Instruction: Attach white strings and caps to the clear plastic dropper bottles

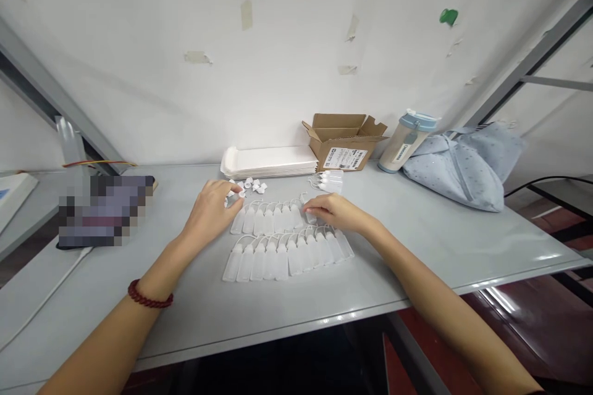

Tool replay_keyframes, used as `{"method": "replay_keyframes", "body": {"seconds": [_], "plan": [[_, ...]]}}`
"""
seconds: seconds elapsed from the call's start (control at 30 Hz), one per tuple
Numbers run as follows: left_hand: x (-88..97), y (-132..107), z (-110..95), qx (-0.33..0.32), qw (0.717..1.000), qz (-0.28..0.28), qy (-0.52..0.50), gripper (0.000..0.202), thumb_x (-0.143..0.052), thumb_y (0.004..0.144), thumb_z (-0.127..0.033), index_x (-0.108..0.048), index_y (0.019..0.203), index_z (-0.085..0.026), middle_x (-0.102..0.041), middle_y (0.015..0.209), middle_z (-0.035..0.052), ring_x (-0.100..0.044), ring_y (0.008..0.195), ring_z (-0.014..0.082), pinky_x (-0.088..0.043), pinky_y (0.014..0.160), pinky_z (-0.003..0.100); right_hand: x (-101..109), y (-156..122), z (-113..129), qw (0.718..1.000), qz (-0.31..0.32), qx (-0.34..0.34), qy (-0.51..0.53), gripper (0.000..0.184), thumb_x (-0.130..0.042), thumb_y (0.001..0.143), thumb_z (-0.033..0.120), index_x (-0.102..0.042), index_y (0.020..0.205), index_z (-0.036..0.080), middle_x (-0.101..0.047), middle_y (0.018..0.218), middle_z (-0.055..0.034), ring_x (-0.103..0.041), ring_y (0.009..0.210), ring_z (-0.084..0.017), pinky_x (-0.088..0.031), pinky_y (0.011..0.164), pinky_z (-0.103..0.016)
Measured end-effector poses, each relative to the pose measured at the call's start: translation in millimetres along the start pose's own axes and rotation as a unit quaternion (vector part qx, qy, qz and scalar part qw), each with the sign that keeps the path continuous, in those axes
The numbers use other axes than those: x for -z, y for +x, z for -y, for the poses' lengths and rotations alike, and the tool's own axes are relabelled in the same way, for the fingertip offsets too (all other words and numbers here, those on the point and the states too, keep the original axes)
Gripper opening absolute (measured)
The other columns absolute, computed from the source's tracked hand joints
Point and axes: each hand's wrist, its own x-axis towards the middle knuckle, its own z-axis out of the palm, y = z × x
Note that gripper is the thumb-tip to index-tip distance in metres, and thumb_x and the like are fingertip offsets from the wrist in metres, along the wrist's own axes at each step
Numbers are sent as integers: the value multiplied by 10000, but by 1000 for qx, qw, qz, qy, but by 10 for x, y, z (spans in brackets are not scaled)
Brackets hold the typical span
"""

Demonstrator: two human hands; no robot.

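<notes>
Two rows of several small translucent plastic bottles (pixel 278 247) lie flat on the grey table (pixel 231 315). My left hand (pixel 214 207) is curled at the left end of the back row, its fingertips pinching a small white cap (pixel 236 195). My right hand (pixel 334 210) rests fingers-down on the right end of the back row, closed on a bottle (pixel 309 215) there. A few loose white caps (pixel 252 185) lie just behind my left hand. More bottles (pixel 328 181) lie in a small pile behind my right hand. A red bead bracelet sits on my left wrist.
A stack of white padded envelopes (pixel 269 162) and an open cardboard box (pixel 343 139) stand against the wall. A pale tumbler (pixel 407 139) and a blue cloth bag (pixel 463 166) sit at right. A blurred dark item (pixel 104 210) lies at left. Table edge runs near me.
</notes>
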Motion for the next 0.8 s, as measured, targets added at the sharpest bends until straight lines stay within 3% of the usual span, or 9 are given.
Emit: {"method": "replay_keyframes", "body": {"seconds": [0.17, 0.33, 0.4, 0.57, 0.7, 0.8], "plan": [[13, -17, -98, 79, 993, 14, -88, 267, -572, 745, -412, -651, 892, -204, -676, 896, 40, -611, 777, 208, -471, 718, 321, -30, 7, -17, 1000, -9, -10, -24, 281, -445, 918, 217, -706, 1021, 207, -687, 867, -64, -578, 726, -161, -417, 684, -280], [12, -49, -213, 122, 963, 35, -237, 332, -630, 743, -417, -682, 989, -199, -696, 991, 53, -635, 877, 211, -483, 784, 326, -26, 4, 34, 997, -67, -18, -27, 246, -454, 932, 291, -651, 1039, 190, -655, 856, -56, -558, 706, -152, -420, 675, -281], [7, -69, -261, 142, 940, 50, -306, 323, -652, 744, -401, -692, 995, -201, -689, 1069, 64, -629, 929, 214, -485, 814, 333, -25, -5, 87, 995, -96, -6, -1, 218, -488, 918, 317, -623, 1025, 184, -641, 880, -53, -549, 707, -144, -430, 663, -275], [-16, -128, -381, 173, 861, 109, -466, 233, -683, 742, -344, -713, 928, -209, -668, 1100, 56, -606, 861, 163, -487, 807, 328, -69, -47, 322, 982, -128, 42, 134, 142, -547, 886, 301, -593, 971, 197, -616, 912, -37, -566, 779, -135, -479, 676, -253], [-27, -163, -489, 166, 795, 129, -570, 178, -722, 720, -295, -725, 865, -192, -659, 1055, 53, -577, 924, 159, -454, 877, 320, -127, -86, 527, 964, -95, 64, 239, 95, -535, 893, 254, -593, 934, 191, -605, 888, -26, -578, 788, -127, -503, 743, -269], [-19, -182, -559, 175, 768, 137, -600, 198, -744, 712, -302, -729, 876, -191, -668, 996, 40, -568, 903, 146, -432, 891, 303, -156, -111, 627, 957, -53, 73, 276, 76, -528, 894, 214, -593, 905, 175, -611, 888, -28, -589, 788, -123, -495, 751, -267]]}}
